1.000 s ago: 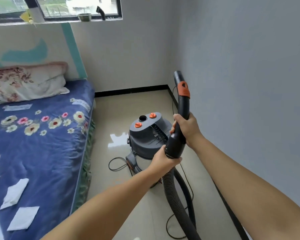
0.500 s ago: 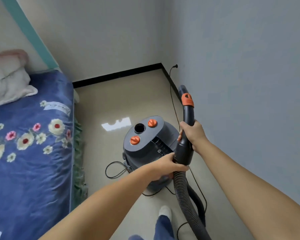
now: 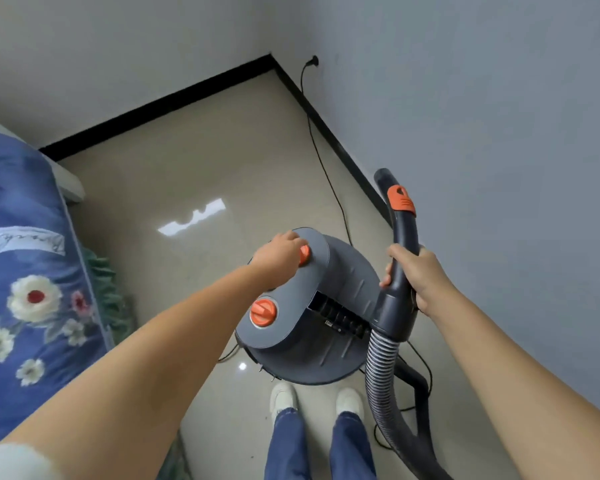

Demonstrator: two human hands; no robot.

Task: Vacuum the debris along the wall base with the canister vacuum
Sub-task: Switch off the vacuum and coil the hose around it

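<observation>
The grey canister vacuum (image 3: 329, 327) stands on the floor just ahead of my feet. Two orange knobs sit on its top. My left hand (image 3: 279, 256) rests on the far orange knob (image 3: 305, 254), its fingers curled over it; the near orange knob (image 3: 263, 311) is uncovered. My right hand (image 3: 414, 277) is closed around the black hose handle (image 3: 400, 258), which points upward beside the right wall. An orange slider (image 3: 400, 199) sits near the handle's tip. The ribbed hose (image 3: 381, 382) curves down from the handle to the floor. No debris is visible.
A black baseboard (image 3: 340, 147) runs along both walls to the corner. The black power cord (image 3: 323, 157) hangs from a wall socket (image 3: 313, 60) and trails over the beige tile floor. A bed with a blue flowered sheet (image 3: 32, 289) fills the left side.
My left hand left the hose handle and went to the far orange knob on the canister. The view tipped downward, and I am closer to the vacuum.
</observation>
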